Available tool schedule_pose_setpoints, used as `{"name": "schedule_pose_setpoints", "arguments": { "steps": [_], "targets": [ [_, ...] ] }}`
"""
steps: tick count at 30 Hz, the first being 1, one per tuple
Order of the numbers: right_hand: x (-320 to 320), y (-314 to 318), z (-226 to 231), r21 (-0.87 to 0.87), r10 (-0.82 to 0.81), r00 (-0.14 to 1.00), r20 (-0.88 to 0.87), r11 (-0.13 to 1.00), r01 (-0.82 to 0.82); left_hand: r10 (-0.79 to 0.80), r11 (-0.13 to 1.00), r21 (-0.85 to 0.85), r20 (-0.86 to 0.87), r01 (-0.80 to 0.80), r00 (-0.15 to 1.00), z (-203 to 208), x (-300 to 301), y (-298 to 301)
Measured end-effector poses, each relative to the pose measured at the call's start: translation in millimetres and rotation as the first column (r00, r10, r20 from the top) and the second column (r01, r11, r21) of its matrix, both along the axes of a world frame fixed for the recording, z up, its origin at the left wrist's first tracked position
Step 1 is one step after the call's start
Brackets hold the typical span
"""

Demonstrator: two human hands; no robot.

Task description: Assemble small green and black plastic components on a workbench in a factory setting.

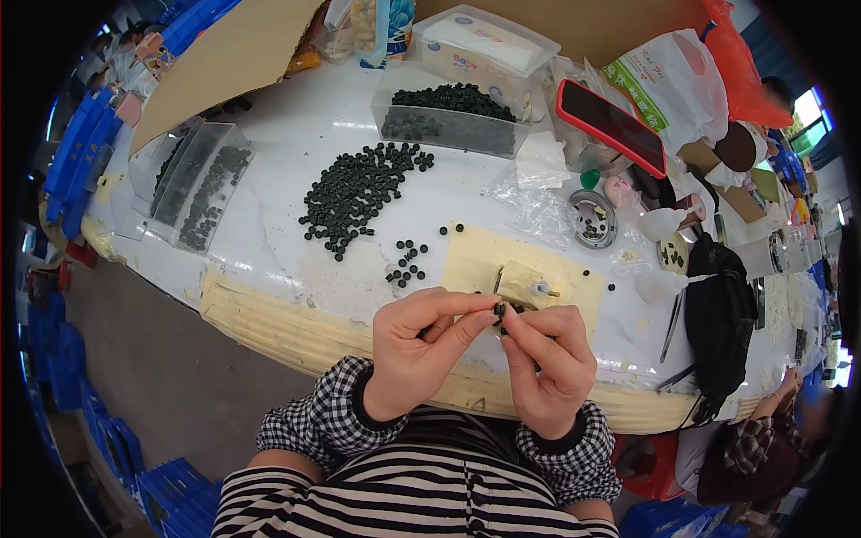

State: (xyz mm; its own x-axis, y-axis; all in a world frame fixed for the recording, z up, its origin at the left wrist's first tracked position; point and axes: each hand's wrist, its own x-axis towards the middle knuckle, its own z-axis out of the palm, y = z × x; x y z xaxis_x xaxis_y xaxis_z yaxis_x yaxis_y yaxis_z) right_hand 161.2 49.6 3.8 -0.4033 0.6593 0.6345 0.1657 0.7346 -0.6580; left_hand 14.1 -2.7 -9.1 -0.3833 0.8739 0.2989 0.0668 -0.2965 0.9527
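Between the fingertips of my left hand [417, 345] and my right hand [552, 359] is a small black round part [499, 310]. Both hands are closed in a pinch and meet at it, above the near edge of the table. Just beyond them a tape-wrapped block [529, 283] with a thin metal pin sticking out rests on a yellowish sheet [466, 255]. More dark bits show under my right fingers, partly hidden. A small group of black round parts [408, 262] lies left of the sheet, and a large pile [354, 193] spreads behind it.
A clear bin of black parts [448, 112] stands at the back, with clear trays [211, 188] at left. A red-cased phone [610, 125], a round dish [593, 220], plastic bags [673, 85] and a black cloth bag [717, 323] crowd the right. Another person [762, 448] sits at lower right.
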Motion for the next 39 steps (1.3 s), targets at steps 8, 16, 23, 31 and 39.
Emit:
{"name": "schedule_pose_setpoints", "arguments": {
  "steps": [8, 16, 23, 31, 39],
  "targets": [
    [1.5, 0.7, -0.1, -0.047, 0.049, 0.999, -0.012, 0.998, -0.049, 0.022, 0.999, 0.033, -0.132, -0.018, 0.991, 4.2, -3.3, -1.0],
    [1.8, 1.5, -0.1, -0.047, 0.07, 0.997, -0.012, 0.996, -0.07, 0.065, 0.996, 0.068, -0.206, -0.051, 0.976, 6.1, -3.3, -0.2],
    [2.7, 0.8, -1.1, -0.071, 0.077, 0.997, -0.022, 0.994, -0.079, 0.064, 0.996, 0.074, -0.217, -0.049, 0.974, 4.2, -3.5, 0.6],
    [2.8, 2.2, 0.6, -0.075, 0.085, 0.996, -0.029, 0.993, -0.087, 0.042, 0.999, 0.041, -0.211, -0.034, 0.977, 7.4, -4.9, 1.1],
    [4.7, 2.4, 0.0, -0.092, 0.084, 0.996, -0.024, 0.992, -0.086, 0.024, 1.0, 0.016, -0.203, -0.021, 0.979, 9.7, -5.5, 0.3]
  ]
}}
